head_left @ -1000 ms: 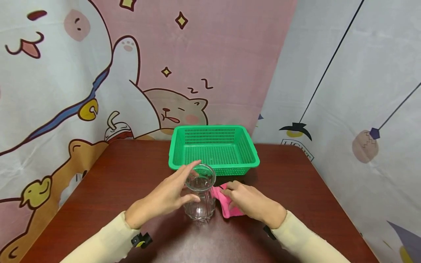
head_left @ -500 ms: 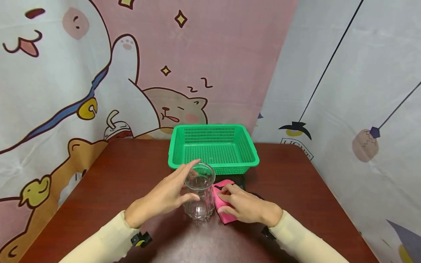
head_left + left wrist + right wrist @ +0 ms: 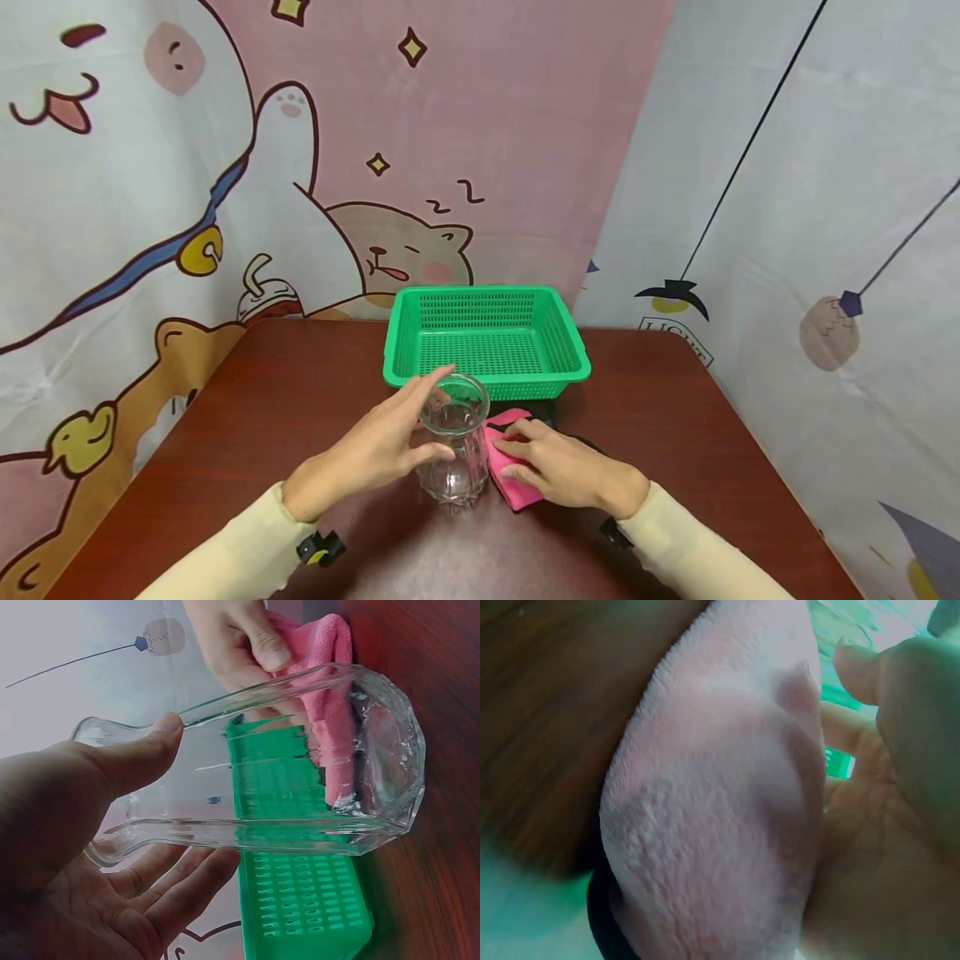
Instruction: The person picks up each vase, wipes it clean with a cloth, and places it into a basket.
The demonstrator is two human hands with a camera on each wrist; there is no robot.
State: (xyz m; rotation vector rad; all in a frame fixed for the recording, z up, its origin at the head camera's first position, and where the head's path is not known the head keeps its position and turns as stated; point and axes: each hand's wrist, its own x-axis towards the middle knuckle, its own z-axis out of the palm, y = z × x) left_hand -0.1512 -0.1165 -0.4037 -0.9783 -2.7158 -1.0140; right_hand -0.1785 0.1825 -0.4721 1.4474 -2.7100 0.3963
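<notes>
A clear glass vase point(image 3: 453, 479) with a flared rim stands on the table in the head view. My left hand point(image 3: 367, 446) holds it near the neck, thumb on the near side and fingers round the far side. Faceted sides and a thick base show on the vase point(image 3: 292, 780) in the left wrist view. My right hand point(image 3: 566, 467) grips a pink cloth point(image 3: 510, 483) beside the vase's right side. In the right wrist view the fuzzy cloth point(image 3: 705, 810) fills the middle and hides part of the hand. Whether cloth and glass touch is hard to tell.
A green perforated basket point(image 3: 487, 310) stands behind the vase at the back of the brown table point(image 3: 300, 375). Something black point(image 3: 545, 413) lies behind the cloth; its kind is unclear. A cartoon-printed curtain point(image 3: 525, 125) hangs behind and beside the table.
My right hand has shifted slightly, and the cloth is bunched differently, its lower edge nearer me than a second ago. The black thing behind it shows more. The left hand and vase stay nearly still.
</notes>
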